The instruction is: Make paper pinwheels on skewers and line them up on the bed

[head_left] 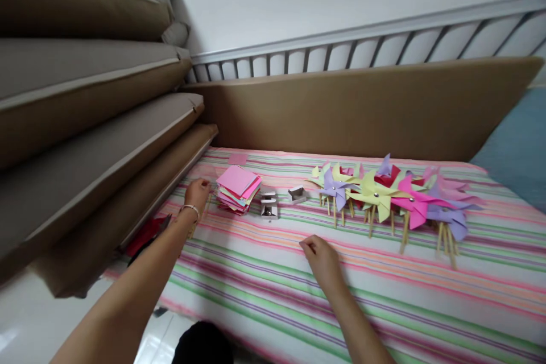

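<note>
Reaching out over a striped bed [384,296], both hands are low on the cover. Left hand [197,192] sits just beside the stack of coloured paper squares [237,187], fingers curled near what looks like a thin wooden stick — cannot tell if it is actually gripped. A bracelet [189,209] is on that wrist. Right hand [323,259] rests on the stripes, fingers bent inward, nothing visibly held; too small to tell if something tiny is pinched.

Progress, judged from the layout: a fair batch is done — a row of finished paper pinwheels [384,196] on wooden sticks lies to the right, overlapping each other, in yellow, purple, pink and red. The paper stack is thick, so plenty of stock is left. One loose pink square [238,158] lies behind the stack, apart from it.

Between stack and pinwheels: two small open boxes [268,206], [297,194], contents unclear, possibly pins.

Brown cushions [85,125] are piled at the left edge.
</note>
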`<action>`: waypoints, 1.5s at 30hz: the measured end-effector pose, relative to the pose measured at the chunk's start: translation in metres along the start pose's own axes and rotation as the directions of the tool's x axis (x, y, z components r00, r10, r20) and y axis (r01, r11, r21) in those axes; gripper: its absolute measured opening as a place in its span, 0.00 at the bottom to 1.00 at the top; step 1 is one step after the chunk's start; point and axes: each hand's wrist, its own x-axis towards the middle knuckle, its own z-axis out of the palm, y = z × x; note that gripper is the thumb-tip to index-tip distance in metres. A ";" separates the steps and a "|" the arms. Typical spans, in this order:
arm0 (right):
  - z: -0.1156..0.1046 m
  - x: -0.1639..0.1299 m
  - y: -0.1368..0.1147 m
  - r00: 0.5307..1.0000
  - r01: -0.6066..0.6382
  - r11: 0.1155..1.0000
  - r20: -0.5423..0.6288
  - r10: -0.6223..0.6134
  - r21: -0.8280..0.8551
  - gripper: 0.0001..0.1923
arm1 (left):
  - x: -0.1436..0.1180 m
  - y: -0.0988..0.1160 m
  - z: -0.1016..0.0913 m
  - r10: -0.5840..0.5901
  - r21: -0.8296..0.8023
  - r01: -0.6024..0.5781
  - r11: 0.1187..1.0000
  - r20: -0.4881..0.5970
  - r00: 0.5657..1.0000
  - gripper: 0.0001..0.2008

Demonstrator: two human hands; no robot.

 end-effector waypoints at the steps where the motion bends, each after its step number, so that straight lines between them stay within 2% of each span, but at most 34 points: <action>1: 0.000 0.000 0.000 1.000 0.001 1.000 0.009 -0.001 0.021 0.12 | 0.001 0.006 -0.006 0.085 -0.025 -0.085 0.996 -0.009 0.996 0.13; 4: 0.001 -0.001 -0.002 1.000 0.012 0.998 0.019 -0.013 0.055 0.09 | 0.002 0.031 -0.015 0.348 -0.030 -0.347 0.937 0.056 0.936 0.13; 7: 0.000 -0.002 -0.004 1.000 0.008 0.998 0.022 -0.010 0.058 0.08 | 0.003 0.053 -0.012 0.486 -0.031 -0.488 0.872 0.165 0.858 0.17; 10: -0.002 -0.002 -0.005 1.000 -0.002 0.999 0.030 0.000 0.048 0.07 | 0.008 0.062 -0.004 0.503 -0.010 -0.519 0.855 0.257 0.825 0.21; 14: -0.003 -0.001 -0.007 0.999 -0.015 0.999 0.052 0.013 0.038 0.07 | 0.019 0.063 0.000 0.463 0.024 -0.501 0.865 0.345 0.817 0.21; 18: -0.003 0.001 -0.008 0.997 -0.039 0.999 0.063 0.037 0.021 0.07 | 0.025 0.063 -0.003 0.421 0.047 -0.472 0.880 0.381 0.823 0.22; 21: -0.004 0.002 -0.012 0.997 -0.045 0.999 0.062 0.045 0.002 0.07 | 0.024 0.068 -0.003 0.370 0.085 -0.430 0.899 0.378 0.848 0.23; 27: -0.005 0.000 -0.016 0.997 -0.028 0.999 0.068 0.030 -0.032 0.07 | 0.015 0.086 0.012 0.254 0.192 -0.311 0.931 0.273 0.928 0.24; 31: -0.005 0.000 -0.015 0.997 -0.028 0.998 0.076 0.032 -0.048 0.07 | 0.011 0.095 0.027 0.182 0.223 -0.230 0.947 0.218 0.959 0.22; 38: -0.004 0.000 -0.014 0.997 -0.012 0.996 0.070 0.018 -0.087 0.06 | 0.018 0.089 0.028 0.120 0.146 -0.144 0.979 0.160 0.980 0.22; 45: -0.008 -0.001 -0.015 0.999 -0.036 0.981 0.032 0.043 -0.191 0.06 | 0.015 0.080 0.023 0.078 -0.025 -0.076 0.997 0.083 0.994 0.12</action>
